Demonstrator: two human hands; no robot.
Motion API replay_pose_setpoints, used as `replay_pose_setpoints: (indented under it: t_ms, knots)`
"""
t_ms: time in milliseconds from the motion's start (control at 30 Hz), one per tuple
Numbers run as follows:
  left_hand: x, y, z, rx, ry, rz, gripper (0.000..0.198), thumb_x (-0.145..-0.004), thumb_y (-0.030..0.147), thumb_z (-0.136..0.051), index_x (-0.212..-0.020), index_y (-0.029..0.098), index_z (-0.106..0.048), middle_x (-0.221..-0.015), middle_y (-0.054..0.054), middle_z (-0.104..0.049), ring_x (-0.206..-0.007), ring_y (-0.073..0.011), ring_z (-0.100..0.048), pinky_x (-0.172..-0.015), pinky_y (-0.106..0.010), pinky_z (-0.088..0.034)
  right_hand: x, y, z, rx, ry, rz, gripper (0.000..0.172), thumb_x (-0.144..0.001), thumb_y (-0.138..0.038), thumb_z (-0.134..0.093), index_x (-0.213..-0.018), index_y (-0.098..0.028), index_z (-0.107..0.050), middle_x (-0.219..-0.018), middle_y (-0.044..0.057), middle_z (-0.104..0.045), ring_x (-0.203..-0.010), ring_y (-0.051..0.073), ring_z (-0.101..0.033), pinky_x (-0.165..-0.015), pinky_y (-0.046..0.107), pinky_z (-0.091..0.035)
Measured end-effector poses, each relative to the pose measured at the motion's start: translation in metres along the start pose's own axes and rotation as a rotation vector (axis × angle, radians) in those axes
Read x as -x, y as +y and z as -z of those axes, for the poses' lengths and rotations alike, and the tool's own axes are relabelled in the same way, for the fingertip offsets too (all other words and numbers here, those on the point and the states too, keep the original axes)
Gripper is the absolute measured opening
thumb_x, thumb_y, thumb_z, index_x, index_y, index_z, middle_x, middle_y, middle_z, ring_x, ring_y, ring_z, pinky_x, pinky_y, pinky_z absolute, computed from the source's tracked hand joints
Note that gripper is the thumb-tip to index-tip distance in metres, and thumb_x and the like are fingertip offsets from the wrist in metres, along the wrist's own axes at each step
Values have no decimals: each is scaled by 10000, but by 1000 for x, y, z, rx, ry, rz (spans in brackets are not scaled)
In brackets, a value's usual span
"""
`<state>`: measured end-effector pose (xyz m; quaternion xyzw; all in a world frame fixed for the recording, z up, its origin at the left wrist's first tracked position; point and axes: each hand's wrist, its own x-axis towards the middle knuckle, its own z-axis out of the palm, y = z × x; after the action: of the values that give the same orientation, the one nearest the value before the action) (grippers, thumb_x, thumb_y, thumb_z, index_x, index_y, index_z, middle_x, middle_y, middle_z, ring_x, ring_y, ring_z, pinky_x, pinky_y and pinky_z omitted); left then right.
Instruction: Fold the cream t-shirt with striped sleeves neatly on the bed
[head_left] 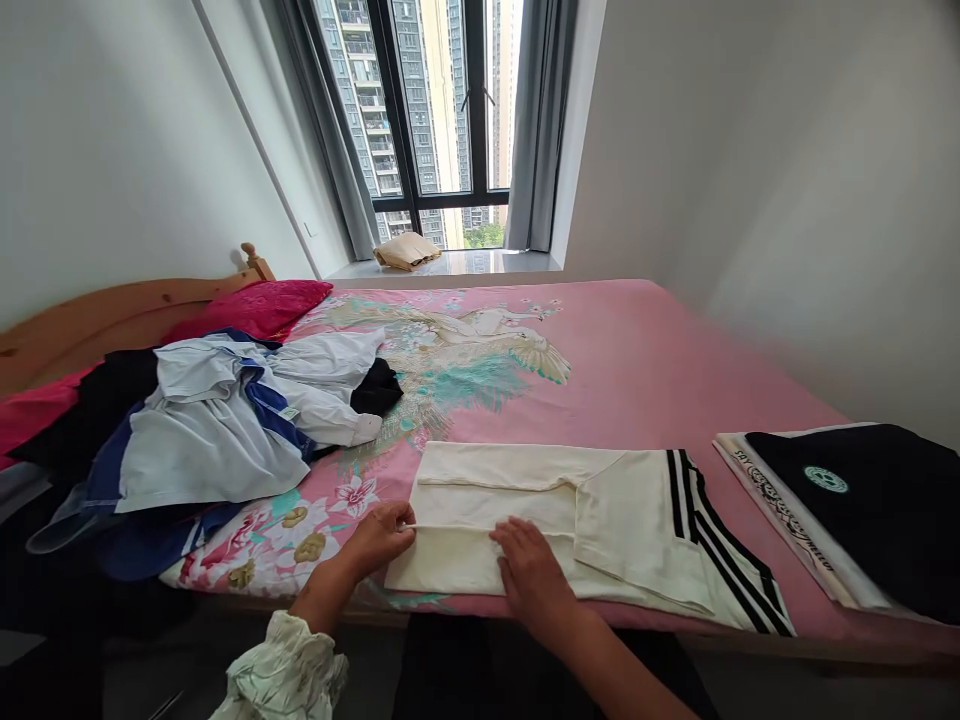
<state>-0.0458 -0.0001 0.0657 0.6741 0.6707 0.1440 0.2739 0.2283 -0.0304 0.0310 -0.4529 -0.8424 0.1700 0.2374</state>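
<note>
A cream shirt [637, 510] with black stripes on its sleeve lies partly folded along the bed's near edge. At its left end, my left hand [379, 540] pinches the edge of a folded layer between thumb and fingers. My right hand [529, 575] rests on the shirt's middle, fingers stretched out flat along the same fold line. The striped sleeve spreads to the right of both hands.
Rumpled white and blue clothes [217, 430] lie heaped at the left. Folded clothes with a black shirt [877, 510] on top sit at the right. A red pillow [255, 308] is by the wooden headboard [127, 310]. A beige cloth bundle [407, 251] rests on the windowsill.
</note>
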Motion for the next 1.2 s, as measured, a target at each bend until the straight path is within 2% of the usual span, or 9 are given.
replay_pose_setpoints:
  t_ms: [167, 267, 400, 533, 733, 867, 1000, 1100, 1200]
  knots:
    - [-1, -5, -10, 305, 22, 66, 258, -698, 439, -469, -755, 192, -521, -682, 29, -552, -658, -143, -516, -606, -245, -396, -31, 17, 13, 190, -122, -198, 281, -863, -173, -378, -994, -164, -627, -997, 113, -627, -988, 241, -530, -876, 389, -378]
    - [0, -9, -17, 412, 20, 136, 320, -672, 486, -514, -793, 190, -528, -656, 30, -558, -625, -141, -520, -573, -240, -386, -38, 17, 24, 222, -212, -208, 226, -839, -219, -406, -824, -170, -627, -898, 95, -640, -893, 233, -546, -799, 367, -367]
    - [6, -20, -21, 484, -50, 229, 388, -636, 532, -576, -798, 180, -559, -645, 14, -591, -587, -151, -546, -514, -239, -382, -38, 22, 32, 217, -270, -236, 182, -789, -236, -443, -764, -168, -610, -787, 72, -644, -769, 206, -551, -716, 326, -347]
    - [10, -24, -22, 496, -140, 245, 444, -572, 551, -632, -768, 155, -595, -700, -32, -650, -618, -189, -597, -516, -264, -422, -35, 27, 35, 206, -305, -224, 138, -756, -236, -475, -719, -171, -592, -797, 67, -646, -802, 197, -550, -674, 277, -320]
    - [6, -13, -25, 297, 59, 171, 276, -797, 454, -412, -865, 205, -511, -780, -22, -651, -711, -173, -608, -628, -261, -426, -32, 30, 32, 242, -288, -268, 185, -842, -225, -384, -866, -161, -556, -747, 72, -655, -690, 187, -586, -602, 270, -292]
    - [9, -10, -31, 49, 154, 182, 169, -825, 354, -441, -834, 206, -522, -748, -41, -635, -750, -204, -606, -686, -289, -391, -29, 33, 30, 268, -277, -267, 192, -869, -264, -395, -880, -167, -560, -773, 78, -665, -713, 211, -605, -645, 294, -321]
    - [16, -9, -37, -126, 197, 183, 235, -865, 392, -415, -955, 222, -549, -763, -52, -650, -784, -235, -626, -699, -308, -387, -24, 31, 30, 293, -177, -273, 238, -807, -143, -437, -1005, -167, -567, -955, 100, -640, -912, 241, -577, -767, 333, -364]
    - [18, -8, -40, -204, 223, 176, 278, -877, 409, -401, -1008, 219, -557, -818, -73, -666, -801, -242, -639, -698, -313, -401, -17, 20, 22, 240, -20, -146, 347, -767, -65, -434, -1062, -174, -579, -1088, 99, -605, -1057, 229, -520, -919, 356, -358]
    - [18, -9, -39, -238, 254, 161, 307, -870, 420, -418, -1050, 210, -551, -799, -65, -671, -747, -234, -646, -669, -311, -424, -5, 6, 7, 195, 42, 32, 371, -809, -68, -396, -1111, -170, -584, -1224, 87, -569, -1209, 216, -439, -1064, 388, -278]
